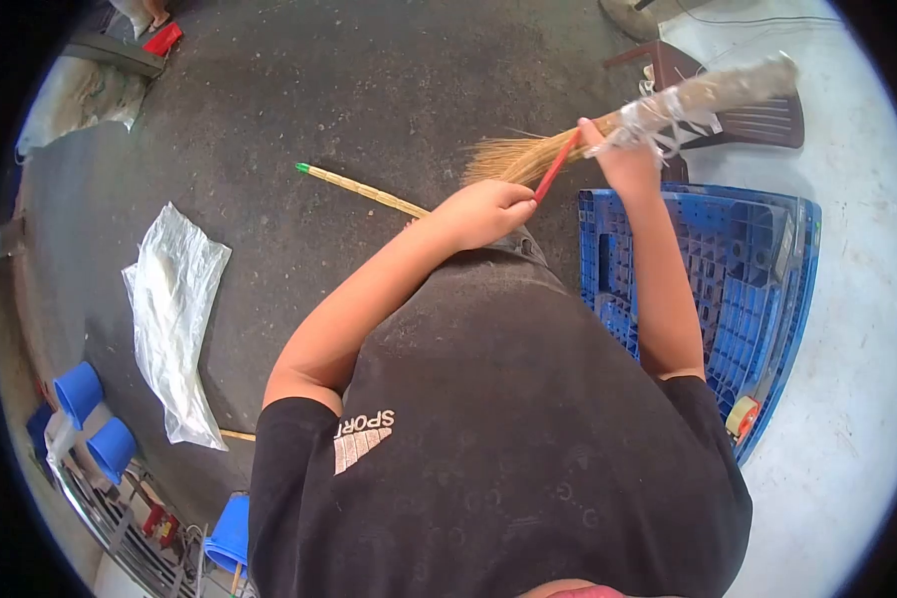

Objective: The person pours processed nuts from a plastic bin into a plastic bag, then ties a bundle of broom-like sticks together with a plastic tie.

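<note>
A straw broom [538, 154] lies across in front of me, its bristles to the left and its thick end, wrapped in clear plastic [658, 115], reaching up to the right. Closed around the underside of the broom is my right hand [623, 154]. My left hand [485, 212], closed in front of my waist, pinches the lower end of a narrow red strip [556, 167]. That strip runs taut-looking up to my right fingertips, across the straw. A yellowish stick with a green tip [359, 186] extends leftward from beneath my left hand, its other end hidden.
Stacked blue pallets [747, 249] stand at my right, a tape roll [742, 416] at their edge. Beyond is a brown chair [757, 122]. A clear plastic bag [172, 324] lies on the floor at left, near blue buckets [78, 395]. A person's foot [157, 20] shows far left.
</note>
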The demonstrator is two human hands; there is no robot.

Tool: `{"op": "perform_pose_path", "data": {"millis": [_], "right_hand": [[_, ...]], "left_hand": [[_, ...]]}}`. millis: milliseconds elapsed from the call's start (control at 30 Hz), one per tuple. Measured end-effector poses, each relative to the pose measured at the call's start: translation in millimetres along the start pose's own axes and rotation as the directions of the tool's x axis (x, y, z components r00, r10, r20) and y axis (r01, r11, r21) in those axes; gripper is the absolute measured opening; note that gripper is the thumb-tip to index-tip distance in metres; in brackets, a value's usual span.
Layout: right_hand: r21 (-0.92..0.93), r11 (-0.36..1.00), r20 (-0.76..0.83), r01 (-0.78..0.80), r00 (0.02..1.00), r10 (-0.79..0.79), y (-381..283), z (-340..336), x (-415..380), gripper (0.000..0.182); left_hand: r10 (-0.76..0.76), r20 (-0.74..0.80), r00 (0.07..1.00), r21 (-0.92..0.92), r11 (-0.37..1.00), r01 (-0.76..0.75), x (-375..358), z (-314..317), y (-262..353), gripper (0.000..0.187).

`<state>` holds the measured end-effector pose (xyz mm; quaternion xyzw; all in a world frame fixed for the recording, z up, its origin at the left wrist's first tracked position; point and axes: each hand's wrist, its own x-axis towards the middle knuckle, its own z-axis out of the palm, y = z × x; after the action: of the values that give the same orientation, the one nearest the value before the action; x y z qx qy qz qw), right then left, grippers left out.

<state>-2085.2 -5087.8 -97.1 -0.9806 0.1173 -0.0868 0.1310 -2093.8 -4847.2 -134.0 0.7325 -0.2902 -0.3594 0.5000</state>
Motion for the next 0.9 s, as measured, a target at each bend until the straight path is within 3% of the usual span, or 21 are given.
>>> {"op": "perform_pose_path", "data": {"millis": [67,100,133,200,267,300,333,400,433,467,500,533,600,633,667,700,733,767,833,867,900], "right_hand": [[-0.052,0.998,0.138,-0.027,0.99,0.034,-16.0,8.7,11.2,0.054],[-0.023,0.999,0.16,-0.031,0.987,0.034,-26.2,9.0,15.3,0.052],[-0.023,0.999,0.156,-0.022,0.987,0.026,-34.8,7.5,17.6,0.052],[0.037,0.999,0.123,0.008,0.992,-0.012,-49.0,3.7,18.1,0.049],[0.093,0.993,0.087,0.069,0.993,-0.077,-63.4,-1.1,18.7,0.047],[0.096,0.991,0.07,0.091,0.993,-0.098,-71.3,-3.7,19.5,0.047],[0.097,0.989,0.052,0.113,0.992,-0.118,-80.0,-7.6,19.8,0.046],[0.112,0.984,0.035,0.136,0.989,-0.141,-100.4,-21.9,12.7,0.041],[0.169,0.968,0.03,0.183,0.981,-0.191,-107.6,-27.6,9.3,0.037],[0.225,0.947,0.022,0.228,0.971,-0.239,-111.9,-31.9,5.3,0.033],[0.05,0.868,-0.16,0.495,0.861,-0.482,-111.3,-38.3,-1.9,0.027],[-0.211,0.735,-0.326,0.645,0.662,-0.675,-110.7,-44.8,-9.1,0.022],[0.375,0.86,-0.11,0.346,0.938,-0.329,-126.5,-74.2,-29.6,0.019],[0.553,0.788,-0.06,0.269,0.957,-0.284,-124.4,-79.1,-36.5,0.023],[0.762,0.629,0.003,0.154,0.971,-0.24,-124.7,-85.2,-43.0,0.023],[0.706,0.678,-0.036,0.202,0.967,-0.251,-112.7,-81.5,-42.1,0.024],[0.642,0.727,-0.068,0.244,0.963,-0.262,-99.5,-77.3,-39.0,0.024],[0.681,0.711,-0.032,0.173,0.978,-0.207,-93.7,-75.9,-35.8,0.023],[0.754,0.649,-0.01,0.099,0.99,-0.14,-80.0,-66.8,-28.9,0.02],[0.811,0.563,-0.058,0.157,0.98,-0.19,-72.6,-61.2,-26.0,0.019],[0.801,0.58,0.003,0.149,0.967,-0.253,-70.7,-64.0,-26.4,0.019]], "left_hand": [[-0.006,-0.004,1.0,0.003,1.0,0.006,7.2,7.9,-9.8,0.033],[0.068,0.013,0.998,-0.039,0.997,-0.067,9.6,12.0,-14.0,0.031],[0.143,0.029,0.989,-0.083,0.987,-0.14,12.9,16.0,-18.1,0.029],[0.103,0.063,0.993,-0.066,0.993,-0.099,21.0,22.7,-19.3,0.03],[0.107,0.122,0.987,-0.278,0.958,-0.07,31.5,31.7,-18.9,0.032],[-0.056,0.281,0.958,-0.351,0.923,0.156,27.3,20.9,7.2,0.032],[-0.055,0.275,0.96,-0.349,0.924,0.154,35.3,27.8,5.4,0.032],[-0.019,0.338,0.941,-0.598,0.767,0.231,63.5,50.6,-12.8,0.028],[0.028,0.287,0.957,-0.715,0.671,0.195,79.3,60.8,-26.3,0.025],[0.029,0.281,0.959,-0.712,0.676,0.188,89.3,65.5,-28.9,0.025],[0.051,0.09,0.995,-0.866,0.497,0.052,92.5,63.1,-21.9,0.026],[0.077,-0.048,0.996,-0.905,0.418,-0.076,88.8,58.5,-21.1,0.026],[0.125,-0.321,0.939,-0.905,0.251,-0.343,71.4,38.5,-2.7,0.029],[0.161,-0.293,0.943,-0.917,0.233,-0.325,61.1,34.4,-5.0,0.03],[0.066,-0.186,0.98,-0.917,0.346,-0.197,50.3,36.2,-10.3,0.038],[-0.031,-0.075,0.997,-0.898,0.436,-0.054,39.6,37.7,-15.3,0.047],[-0.021,-0.017,1.0,-0.694,0.72,0.003,23.2,45.5,-38.1,0.046],[-0.054,0.083,0.995,-0.474,0.876,0.087,-0.1,36.2,-46.3,0.044],[-0.17,0.303,0.938,-0.003,0.984,0.179,-50.6,-3.1,-33.6,0.038],[-0.138,0.27,0.953,-0.058,0.985,0.16,-73.6,-28.2,-13.6,0.034],[-0.109,0.232,0.967,-0.112,0.984,0.138,-89.6,-50.8,-4.7,0.035]]}}
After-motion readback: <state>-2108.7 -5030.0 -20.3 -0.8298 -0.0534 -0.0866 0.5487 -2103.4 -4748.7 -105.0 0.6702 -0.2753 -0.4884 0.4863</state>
